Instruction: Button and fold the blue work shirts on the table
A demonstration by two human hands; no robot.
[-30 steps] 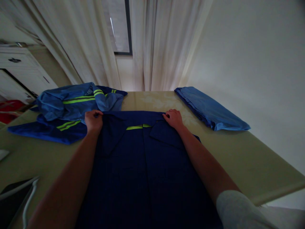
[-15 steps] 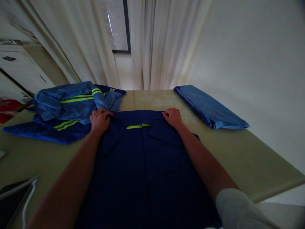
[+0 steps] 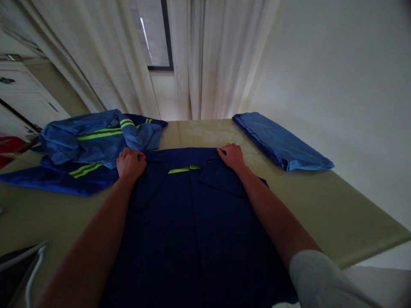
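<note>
A dark navy work garment [image 3: 192, 214] lies spread on the table in front of me, its far edge folded over. A bit of yellow-green strip [image 3: 179, 170] shows below that fold. At the far left corner my left hand [image 3: 131, 163] is closed, fingers curled at the cloth; its fingertips are partly hidden. My right hand [image 3: 232, 156] grips the far right corner, thumb on the near side and fingers bent over the edge. Beside my left hand lies a crumpled blue jacket [image 3: 96, 124] with yellow-green striping.
A folded blue garment [image 3: 282, 141] rests on the table [image 3: 321, 214] at the right, near the wall. At the lower left is a dark object with a white edge [image 3: 34, 261]. Curtains [image 3: 224, 55] hang behind the table, and a white cabinet [image 3: 25, 94] stands at the far left.
My left hand has shifted slightly left at the corner of the navy garment. The right hand stays at its corner, and the view has turned a little.
</note>
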